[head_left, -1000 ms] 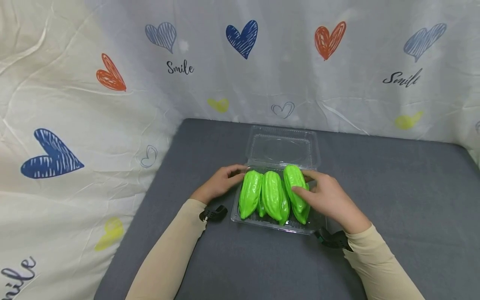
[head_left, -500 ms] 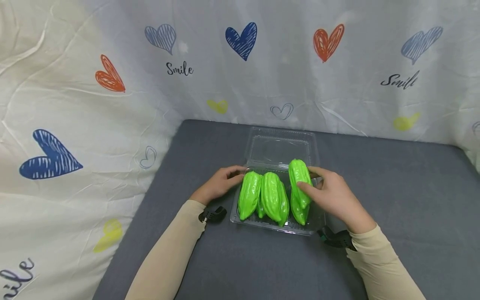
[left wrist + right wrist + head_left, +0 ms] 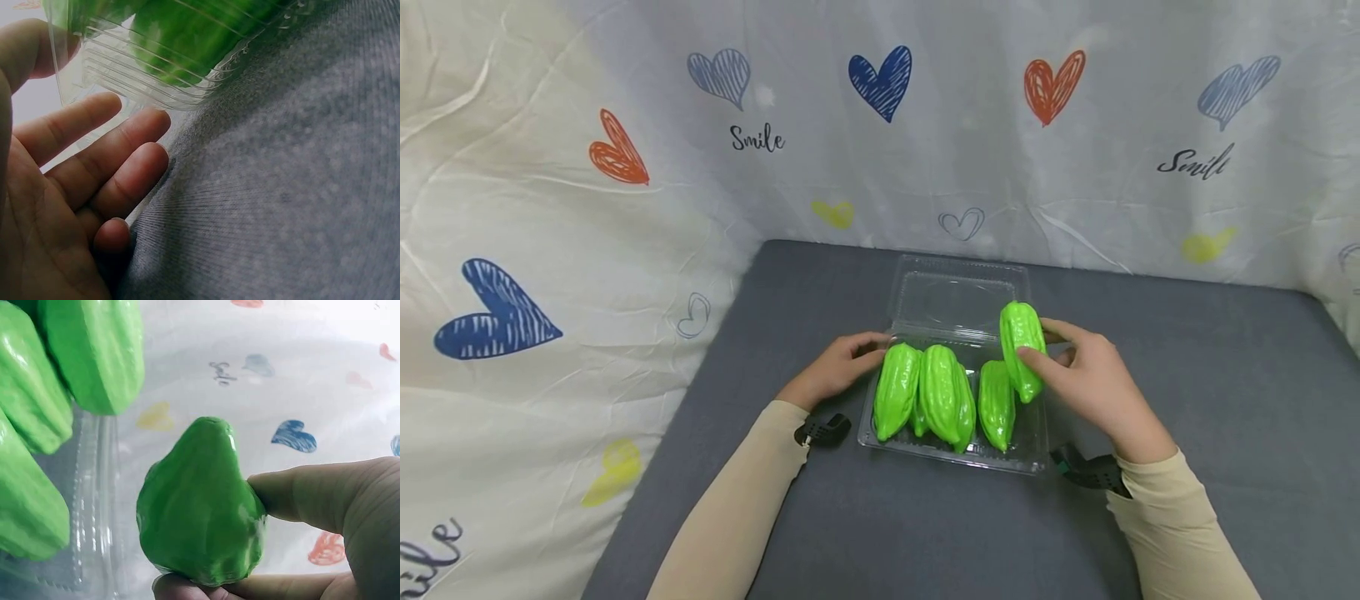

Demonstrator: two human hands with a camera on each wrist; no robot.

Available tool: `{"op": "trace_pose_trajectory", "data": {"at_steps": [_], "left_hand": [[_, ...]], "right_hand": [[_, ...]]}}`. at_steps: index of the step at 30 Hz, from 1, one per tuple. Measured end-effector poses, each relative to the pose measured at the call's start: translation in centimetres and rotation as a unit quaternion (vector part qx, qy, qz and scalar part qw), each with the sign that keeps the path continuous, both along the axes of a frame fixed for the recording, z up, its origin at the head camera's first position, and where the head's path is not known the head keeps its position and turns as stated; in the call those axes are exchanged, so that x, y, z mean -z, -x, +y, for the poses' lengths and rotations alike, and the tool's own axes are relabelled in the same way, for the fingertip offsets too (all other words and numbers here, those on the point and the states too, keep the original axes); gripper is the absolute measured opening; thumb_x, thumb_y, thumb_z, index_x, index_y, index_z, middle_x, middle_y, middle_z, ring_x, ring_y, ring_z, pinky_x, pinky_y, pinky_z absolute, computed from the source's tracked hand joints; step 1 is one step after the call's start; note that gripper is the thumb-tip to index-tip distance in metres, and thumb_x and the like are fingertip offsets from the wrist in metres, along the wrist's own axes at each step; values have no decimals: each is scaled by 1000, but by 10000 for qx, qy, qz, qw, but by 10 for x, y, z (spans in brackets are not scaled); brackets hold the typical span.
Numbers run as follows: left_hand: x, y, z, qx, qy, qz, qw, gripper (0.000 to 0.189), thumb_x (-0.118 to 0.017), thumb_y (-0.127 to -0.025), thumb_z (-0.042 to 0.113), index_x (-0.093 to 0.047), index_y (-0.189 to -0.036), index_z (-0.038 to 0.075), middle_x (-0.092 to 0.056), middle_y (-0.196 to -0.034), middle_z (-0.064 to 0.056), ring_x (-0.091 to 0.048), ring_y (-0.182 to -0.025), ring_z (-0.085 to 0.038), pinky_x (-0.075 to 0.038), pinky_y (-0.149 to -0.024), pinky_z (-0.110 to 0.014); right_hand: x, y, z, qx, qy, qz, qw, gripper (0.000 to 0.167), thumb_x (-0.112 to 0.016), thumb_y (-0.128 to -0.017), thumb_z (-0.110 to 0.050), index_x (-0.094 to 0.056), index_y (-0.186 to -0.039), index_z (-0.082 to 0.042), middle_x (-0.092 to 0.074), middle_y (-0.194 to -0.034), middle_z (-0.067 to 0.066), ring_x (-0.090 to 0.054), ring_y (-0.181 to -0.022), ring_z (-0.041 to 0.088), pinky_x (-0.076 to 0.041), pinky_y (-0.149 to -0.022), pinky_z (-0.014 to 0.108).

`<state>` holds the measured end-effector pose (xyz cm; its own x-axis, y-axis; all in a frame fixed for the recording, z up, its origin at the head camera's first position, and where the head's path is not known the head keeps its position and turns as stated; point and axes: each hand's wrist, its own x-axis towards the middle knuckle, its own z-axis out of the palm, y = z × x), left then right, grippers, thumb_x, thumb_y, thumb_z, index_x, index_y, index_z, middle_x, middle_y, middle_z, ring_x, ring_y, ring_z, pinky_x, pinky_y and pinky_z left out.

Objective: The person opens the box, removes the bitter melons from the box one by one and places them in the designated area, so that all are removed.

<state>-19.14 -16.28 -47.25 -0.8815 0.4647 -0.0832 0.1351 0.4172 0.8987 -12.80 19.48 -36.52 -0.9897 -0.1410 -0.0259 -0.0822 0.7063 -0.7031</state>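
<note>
A glossy green bitter melon (image 3: 1021, 337) is up above the right part of a clear plastic box (image 3: 1028, 446). My right hand (image 3: 1093, 379) pinches it between thumb and fingers; the right wrist view shows its blunt tapered end (image 3: 200, 500) facing the camera. Below it, a single melon (image 3: 996, 408) lies in the box, with several others grouped at the left, including an upper melon (image 3: 940, 392). My left hand (image 3: 835, 367) rests at the box's left side. Its relaxed fingers (image 3: 140, 128) are right at the ribbed corner, with the thumb apart from them.
The box's transparent lid (image 3: 958, 296) lies folded back behind its base. Dark grey cloth (image 3: 1187, 400) covers the table. A white curtain (image 3: 985, 158) printed with hearts stands behind and to the left.
My right hand has lifted the melon off the one beneath and carried it right and toward the back. The left hand stays at the box's side.
</note>
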Motion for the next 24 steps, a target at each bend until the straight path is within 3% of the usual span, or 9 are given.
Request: {"op": "trace_pose_trajectory", "data": {"at_steps": [8,18,24], "left_hand": [[-1,0,0,27,27,54,10000,43,-56,-111,27,-59,-150,9,-59,-151,-13,-54,-140,-32,-47,-112,-51],[3,0,0,31,10,-41,10000,44,-56,-111,29,-58,-151,10,-58,-152,-12,-53,-141,-32,-47,-112,-52],[3,1,-1,-6,-12,-99,10000,44,-56,-111,31,-59,-150,12,-60,-150,-12,-55,-138,-31,-48,-110,-50]], "right_hand": [[-3,2,12,201,69,212,9995,70,-66,-104,-43,-49,-154,3,-66,-130,22,-61,-68,10,-46,-53,31],[4,9,26,572,140,372,9976,73,-62,-105,-48,-47,-156,3,-63,-136,24,-65,-74,10,-48,-55,31],[9,14,30,786,306,434,9955,75,-61,-105,-50,-45,-158,1,-61,-141,26,-64,-68,12,-45,-51,31]]}}
